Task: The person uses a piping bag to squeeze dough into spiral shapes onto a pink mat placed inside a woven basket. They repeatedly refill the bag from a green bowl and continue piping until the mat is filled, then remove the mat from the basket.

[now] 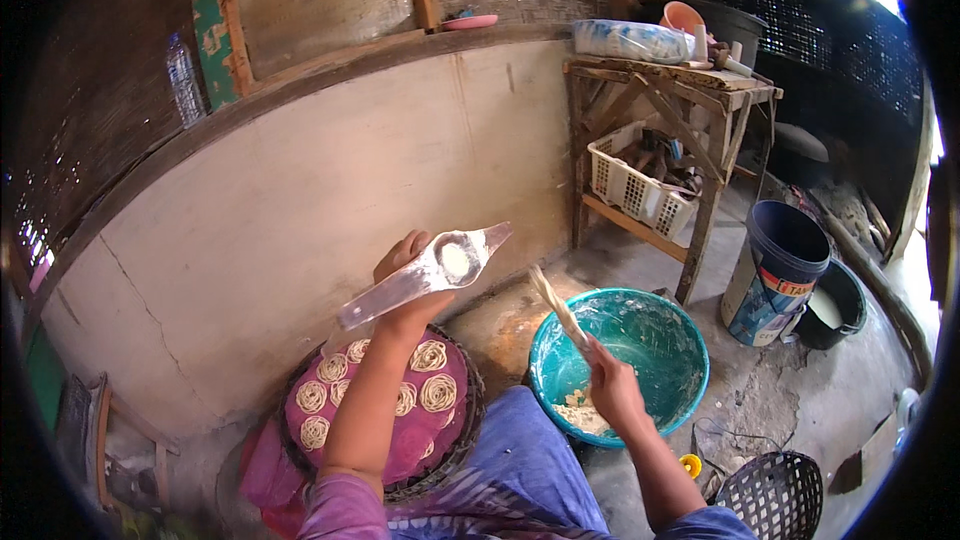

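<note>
Raised over the tray, my left hand [397, 255] is closed around a two-handled press [395, 293], a shiny piece with tapered ends and a round cup in its middle. Pale dough or flour shows inside the cup. My right hand [617, 392] grips a pale, dough-coloured stick [560, 308] that points up and left; I cannot tell whether it is wood or dough. Below it stands a teal basin [640, 335] with crumbly dough [583, 413] at its near left side. Several coiled dough rosettes [438, 391] lie on purple cloth over a round woven tray [473, 418], partly hidden by my left forearm.
A wooden table [700, 80] at the back right carries a plastic-wrapped bundle [632, 40] and an orange bowl [683, 16]. A white crate [640, 190] sits on its shelf. Further right stand a paint bucket [770, 275] and a black pail [835, 310]. A woven basket [770, 495] lies near right.
</note>
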`<state>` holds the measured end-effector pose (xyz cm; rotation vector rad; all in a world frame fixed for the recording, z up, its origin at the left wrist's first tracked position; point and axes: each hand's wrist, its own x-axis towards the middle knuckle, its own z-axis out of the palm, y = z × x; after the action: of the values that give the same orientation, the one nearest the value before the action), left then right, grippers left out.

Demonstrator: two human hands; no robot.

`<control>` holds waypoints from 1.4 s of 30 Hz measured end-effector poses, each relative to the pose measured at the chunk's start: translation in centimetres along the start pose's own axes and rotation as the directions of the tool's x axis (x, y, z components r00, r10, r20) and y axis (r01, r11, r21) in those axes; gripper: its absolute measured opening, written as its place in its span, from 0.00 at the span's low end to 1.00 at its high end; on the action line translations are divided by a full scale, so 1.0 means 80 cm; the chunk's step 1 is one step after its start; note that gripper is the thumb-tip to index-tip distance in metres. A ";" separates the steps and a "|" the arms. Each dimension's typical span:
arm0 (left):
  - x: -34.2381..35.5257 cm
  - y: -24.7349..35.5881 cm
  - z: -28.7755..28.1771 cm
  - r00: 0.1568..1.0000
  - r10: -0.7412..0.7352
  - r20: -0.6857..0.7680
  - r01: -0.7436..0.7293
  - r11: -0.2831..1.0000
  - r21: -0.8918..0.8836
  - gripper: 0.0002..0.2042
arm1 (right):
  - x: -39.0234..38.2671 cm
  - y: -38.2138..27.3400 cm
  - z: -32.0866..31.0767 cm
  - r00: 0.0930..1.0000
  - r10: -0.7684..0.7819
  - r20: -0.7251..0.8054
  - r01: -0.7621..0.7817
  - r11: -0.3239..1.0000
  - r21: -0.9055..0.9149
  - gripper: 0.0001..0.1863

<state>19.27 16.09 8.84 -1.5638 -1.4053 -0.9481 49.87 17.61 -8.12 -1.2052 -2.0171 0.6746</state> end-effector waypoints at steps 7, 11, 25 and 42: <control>-0.095 -0.141 -0.114 0.998 0.032 0.052 -0.053 0.884 0.464 0.16 | -0.031 0.126 0.048 0.970 0.088 0.228 0.065 0.807 -0.587 0.28; -0.142 -0.166 -0.264 0.763 -0.373 -0.528 0.260 0.925 -0.277 0.15 | -0.100 0.111 0.021 0.815 0.163 0.556 -0.565 0.441 0.698 0.38; -0.248 -0.033 -0.290 0.466 -0.850 0.244 0.215 -0.159 -0.964 0.08 | -0.191 0.134 0.015 0.505 0.584 0.636 -0.133 -0.675 0.726 0.46; -0.229 0.046 -0.203 0.492 -0.622 0.609 0.138 -0.635 -0.760 0.14 | -0.163 -0.160 0.093 0.126 -0.305 0.944 -0.958 -0.285 0.036 0.52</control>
<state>20.89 -6.15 -1.94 -1.0068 -0.7215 -3.7805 41.60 -0.27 -7.39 -0.5555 -0.1934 3.2113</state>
